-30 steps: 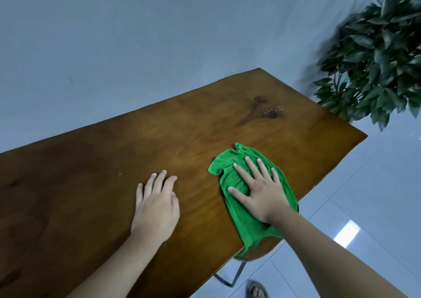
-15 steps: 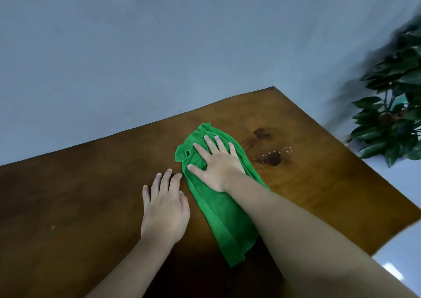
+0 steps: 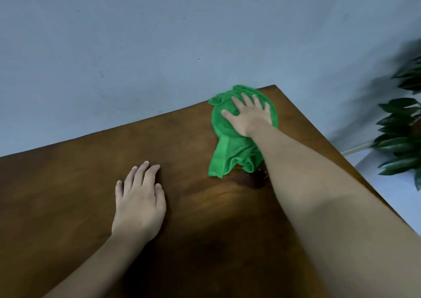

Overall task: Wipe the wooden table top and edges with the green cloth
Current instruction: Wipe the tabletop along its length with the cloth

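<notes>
The dark wooden table top [image 3: 68, 183] fills the lower part of the view. A crumpled green cloth [image 3: 230, 151] lies near the table's far right corner, its tail trailing back toward me. My right hand [image 3: 249, 115] presses flat on the cloth's far end, fingers spread, close to the far edge. My left hand [image 3: 139, 199] rests flat on the bare wood to the left, fingers together, holding nothing. A dark knot in the wood is partly hidden under my right forearm.
A grey-blue wall [image 3: 159, 47] runs right behind the table's far edge. A leafy green plant [image 3: 401, 138] stands off the table's right side, above a pale floor [image 3: 391, 190]. The table's right edge slants down toward me.
My right hand has slid the cloth away from me, from the near right edge across the top to the far right corner. My left hand stayed flat on the wood.
</notes>
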